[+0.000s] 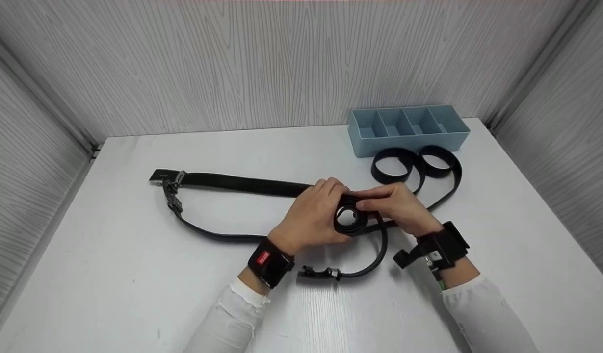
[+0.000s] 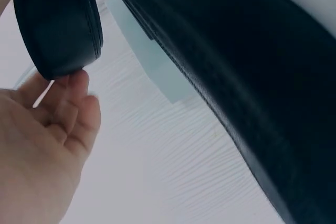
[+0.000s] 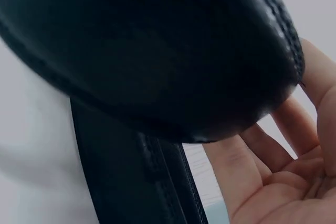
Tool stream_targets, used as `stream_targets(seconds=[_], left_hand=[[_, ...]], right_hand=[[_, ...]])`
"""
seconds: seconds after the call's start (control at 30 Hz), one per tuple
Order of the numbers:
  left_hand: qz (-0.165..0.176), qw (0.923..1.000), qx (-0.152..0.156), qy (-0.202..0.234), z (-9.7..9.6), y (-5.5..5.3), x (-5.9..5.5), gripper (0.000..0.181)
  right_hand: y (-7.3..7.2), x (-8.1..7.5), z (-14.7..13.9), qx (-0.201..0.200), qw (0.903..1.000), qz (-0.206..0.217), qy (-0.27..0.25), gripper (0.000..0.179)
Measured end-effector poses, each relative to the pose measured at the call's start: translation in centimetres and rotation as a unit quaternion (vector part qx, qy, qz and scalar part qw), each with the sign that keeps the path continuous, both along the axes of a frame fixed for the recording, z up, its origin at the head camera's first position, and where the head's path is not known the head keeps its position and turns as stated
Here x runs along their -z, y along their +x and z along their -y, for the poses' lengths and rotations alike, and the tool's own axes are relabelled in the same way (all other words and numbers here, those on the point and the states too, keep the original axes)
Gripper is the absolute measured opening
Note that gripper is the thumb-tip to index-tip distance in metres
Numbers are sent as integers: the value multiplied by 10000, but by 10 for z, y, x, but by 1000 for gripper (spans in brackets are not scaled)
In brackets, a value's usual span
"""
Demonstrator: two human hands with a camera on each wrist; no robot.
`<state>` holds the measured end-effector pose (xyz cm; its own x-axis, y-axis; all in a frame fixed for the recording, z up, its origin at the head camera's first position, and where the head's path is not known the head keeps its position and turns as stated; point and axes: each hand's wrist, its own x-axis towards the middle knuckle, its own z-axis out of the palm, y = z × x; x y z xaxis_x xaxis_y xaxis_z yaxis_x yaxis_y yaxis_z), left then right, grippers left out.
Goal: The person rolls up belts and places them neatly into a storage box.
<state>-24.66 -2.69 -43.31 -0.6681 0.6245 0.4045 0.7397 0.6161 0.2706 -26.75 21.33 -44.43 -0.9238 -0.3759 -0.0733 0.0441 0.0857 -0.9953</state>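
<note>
A black belt is wound into a coil, raised between both hands at the middle of the table. My left hand grips the coil's left side with curled fingers. From the right, my right hand pinches its upper edge between thumb and fingers. The belt's tail curves down to a buckle near the left wrist. In the left wrist view, fingers touch the underside of the coil. Dark leather fills much of the right wrist view, beside the right hand.
Two more black belts lie behind the hands. Their buckles, one flat and one framed, are at the left; their straps run right into loose loops. A blue box with several compartments stands at the back right.
</note>
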Motion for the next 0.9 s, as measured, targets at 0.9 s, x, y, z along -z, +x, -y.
stream_targets(seconds=[0.9], left_hand=[[70, 9994, 217, 254, 5, -4, -1, 81]], right_hand=[[0, 0, -2, 219, 9997, -40, -101, 37]])
